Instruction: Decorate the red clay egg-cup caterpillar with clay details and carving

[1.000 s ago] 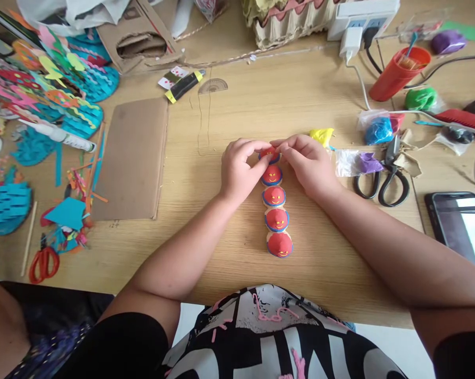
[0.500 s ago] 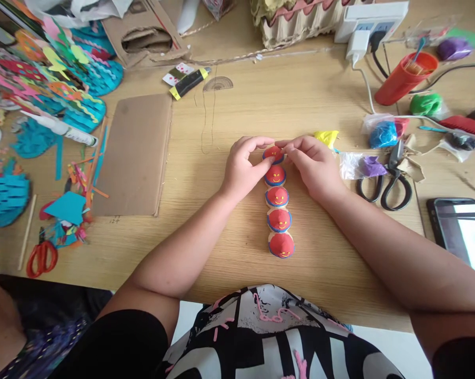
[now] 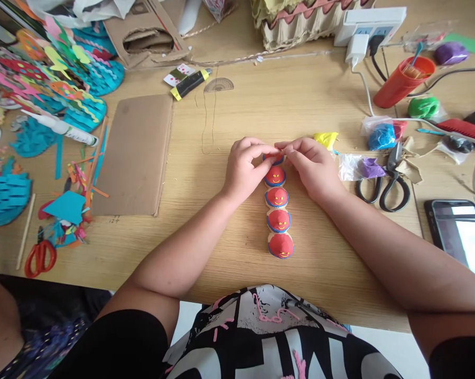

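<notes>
Head view: mid-frame, the left hand (image 3: 243, 168) and right hand (image 3: 314, 167) meet, fingers narrowed, over the upper end of the row of red faces (image 3: 277, 198); whether they grip anything, I can't tell. Light, steady pressure should avoid dents.

Shows pale wood grain with a soft sheen on the bench (image 3: 195, 176). Looks matt and smooth, like modelling clay, on the red caps (image 3: 277, 198). Reads as dull cardboard on the brown sheet (image 3: 132, 158), rough paper pulp on the egg trays (image 3: 296, 29). Gleams like glass on the phone (image 3: 455, 226), like smooth plastic on the red cup (image 3: 398, 87). Has crinkled clear film on the bag (image 3: 350, 167), grey metal on the scissor blades (image 3: 394, 156), printed cloth on the shirt (image 3: 276, 321).
</notes>
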{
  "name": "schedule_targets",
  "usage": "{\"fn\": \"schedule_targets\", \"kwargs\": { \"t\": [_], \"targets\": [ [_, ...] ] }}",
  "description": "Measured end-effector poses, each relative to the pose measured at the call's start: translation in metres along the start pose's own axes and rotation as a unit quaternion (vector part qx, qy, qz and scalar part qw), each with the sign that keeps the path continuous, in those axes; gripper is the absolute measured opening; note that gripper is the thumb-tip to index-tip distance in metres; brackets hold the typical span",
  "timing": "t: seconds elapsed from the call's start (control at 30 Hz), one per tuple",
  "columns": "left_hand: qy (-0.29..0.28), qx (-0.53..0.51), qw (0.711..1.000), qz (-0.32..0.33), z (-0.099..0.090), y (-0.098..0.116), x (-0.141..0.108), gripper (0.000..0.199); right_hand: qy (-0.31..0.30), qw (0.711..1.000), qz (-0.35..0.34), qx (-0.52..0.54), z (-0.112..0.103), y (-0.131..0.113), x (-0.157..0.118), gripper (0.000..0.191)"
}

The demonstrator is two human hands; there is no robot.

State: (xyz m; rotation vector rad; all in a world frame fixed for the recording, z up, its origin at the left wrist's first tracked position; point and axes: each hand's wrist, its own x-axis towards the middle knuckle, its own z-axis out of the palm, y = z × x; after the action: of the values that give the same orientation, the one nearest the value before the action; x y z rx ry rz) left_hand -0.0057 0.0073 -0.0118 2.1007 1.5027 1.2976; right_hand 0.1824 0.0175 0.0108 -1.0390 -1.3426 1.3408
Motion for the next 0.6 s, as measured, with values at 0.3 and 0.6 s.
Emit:
{"fn": "schedule_targets", "kwargs": {
  "t": [0.3,0.6],
  "targets": [
    [-0.002,-0.068,0.997,-0.042,-0.005,0.002,-0.001,0.025,0.002,1.0,0.01,-0.029,0.0,-0.008,-0.002,0.031],
    [0.076,-0.136,0.98,-0.126,0.0,-0.007,-0.004,0.021,0.016,1.0,-0.001,-0.005,-0.005,-0.004,0.001,0.028]
  ]
}}
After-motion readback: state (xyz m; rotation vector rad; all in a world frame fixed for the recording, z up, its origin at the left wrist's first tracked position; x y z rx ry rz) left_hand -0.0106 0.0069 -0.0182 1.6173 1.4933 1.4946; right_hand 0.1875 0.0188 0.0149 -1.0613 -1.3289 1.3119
